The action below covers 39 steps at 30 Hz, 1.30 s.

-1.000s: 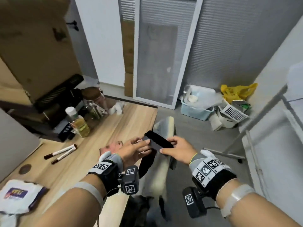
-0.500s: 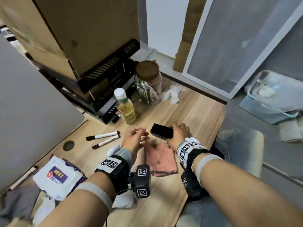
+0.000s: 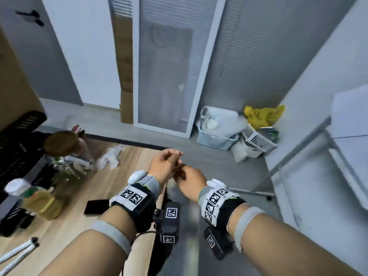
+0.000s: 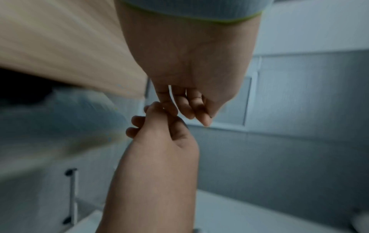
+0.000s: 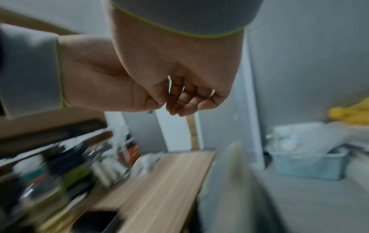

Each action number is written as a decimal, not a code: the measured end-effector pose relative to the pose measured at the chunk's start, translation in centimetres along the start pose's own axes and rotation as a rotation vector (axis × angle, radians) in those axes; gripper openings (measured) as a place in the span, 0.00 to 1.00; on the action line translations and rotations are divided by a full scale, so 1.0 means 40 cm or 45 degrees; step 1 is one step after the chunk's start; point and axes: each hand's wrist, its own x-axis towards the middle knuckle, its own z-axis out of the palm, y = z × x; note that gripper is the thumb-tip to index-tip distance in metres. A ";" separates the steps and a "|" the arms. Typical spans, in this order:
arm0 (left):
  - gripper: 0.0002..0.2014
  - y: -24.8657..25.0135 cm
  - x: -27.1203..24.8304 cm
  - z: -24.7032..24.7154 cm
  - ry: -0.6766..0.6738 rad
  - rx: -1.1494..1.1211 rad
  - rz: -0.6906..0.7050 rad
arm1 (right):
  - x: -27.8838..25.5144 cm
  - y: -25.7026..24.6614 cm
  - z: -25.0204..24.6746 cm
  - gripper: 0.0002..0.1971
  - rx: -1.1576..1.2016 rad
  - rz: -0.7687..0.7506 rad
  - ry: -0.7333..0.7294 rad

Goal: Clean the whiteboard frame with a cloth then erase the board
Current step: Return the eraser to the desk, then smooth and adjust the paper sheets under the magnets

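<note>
The black eraser [image 3: 95, 206] lies flat on the counter [image 3: 79, 236] by my left wrist; my left hand [image 3: 163, 166] is loosely curled, holding nothing; my right hand [image 3: 191, 180] is curled up, touching my left fingers; the whiteboard [image 3: 350, 112] stands farther right.

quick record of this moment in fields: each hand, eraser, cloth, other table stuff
left hand: fingers loosely curled, holds nothing
right hand: fingers curled, touching the left fingers, holds nothing
eraser: black, lying on the wooden table by the left wrist
cloth: not in view
also on table: two markers, bottle of yellow liquid, lidded jar
</note>
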 end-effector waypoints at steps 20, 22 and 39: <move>0.18 0.150 -0.466 1.507 -1.327 0.610 1.013 | -0.934 0.687 -1.055 0.13 -0.978 0.850 1.367; 0.20 0.140 -0.464 1.542 -1.376 0.696 1.281 | -0.968 0.697 -1.079 0.17 -1.138 0.905 1.354; 0.05 0.111 -0.357 1.676 -1.279 0.770 2.330 | -0.956 0.696 -1.114 0.32 -1.396 1.036 1.190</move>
